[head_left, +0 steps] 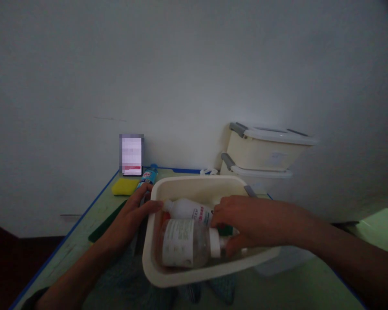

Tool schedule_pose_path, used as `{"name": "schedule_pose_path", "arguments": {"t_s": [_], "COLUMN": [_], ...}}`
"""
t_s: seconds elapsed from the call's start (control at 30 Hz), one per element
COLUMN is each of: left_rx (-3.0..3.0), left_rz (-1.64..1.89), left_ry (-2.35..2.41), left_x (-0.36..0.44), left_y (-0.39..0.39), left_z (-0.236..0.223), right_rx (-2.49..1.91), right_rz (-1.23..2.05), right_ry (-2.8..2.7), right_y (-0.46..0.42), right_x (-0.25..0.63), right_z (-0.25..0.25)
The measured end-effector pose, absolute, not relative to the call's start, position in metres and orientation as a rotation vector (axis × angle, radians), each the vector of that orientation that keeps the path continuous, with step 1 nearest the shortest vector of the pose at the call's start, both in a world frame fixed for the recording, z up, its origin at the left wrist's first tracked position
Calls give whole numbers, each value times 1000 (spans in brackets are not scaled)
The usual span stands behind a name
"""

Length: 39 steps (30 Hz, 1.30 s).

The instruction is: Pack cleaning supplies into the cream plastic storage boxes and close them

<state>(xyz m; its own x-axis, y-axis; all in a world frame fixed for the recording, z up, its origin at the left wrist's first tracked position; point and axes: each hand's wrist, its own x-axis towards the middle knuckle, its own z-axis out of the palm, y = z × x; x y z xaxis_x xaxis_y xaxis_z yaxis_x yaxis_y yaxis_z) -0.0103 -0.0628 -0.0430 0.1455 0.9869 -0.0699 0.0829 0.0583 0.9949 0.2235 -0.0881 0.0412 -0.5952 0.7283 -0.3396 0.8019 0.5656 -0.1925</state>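
A cream plastic storage box without its lid stands in front of me, with several bottles inside. My left hand grips its left rim, thumb over the edge. Inside, my right hand reaches down from the right with fingers curled; whatever is between them is hidden. Beside its thumb is the white cap of a clear bottle with a printed label, lying on its side. Behind that lies a white bottle with red lettering, close to my right fingertips. Something green shows below the right hand.
Two lidded cream boxes are stacked against the wall at back right. A phone leans upright at back left, near a yellow sponge and a blue bottle. A dark green item lies left of my box, and dark cloth lies in front.
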Motion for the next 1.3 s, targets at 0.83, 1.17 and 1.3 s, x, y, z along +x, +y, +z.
{"name": "schedule_pose_path", "arguments": {"t_s": [0.83,1.17,1.3], "left_rx": [1236,1086,1051], "left_rz": [968,949,972], "left_ry": [1136,1091,1104], "left_x": [-9,-2,0], "left_y": [-65,-65,-63], "left_z": [-39,-32,-33], "right_rx": [1155,1183,1295], "right_rz": [-245,-362,-345], "right_ry": [2646,2796,2880], "right_y": [-90,-88,-86], "right_x": [214,237,257], "right_z": [21,28,29]}}
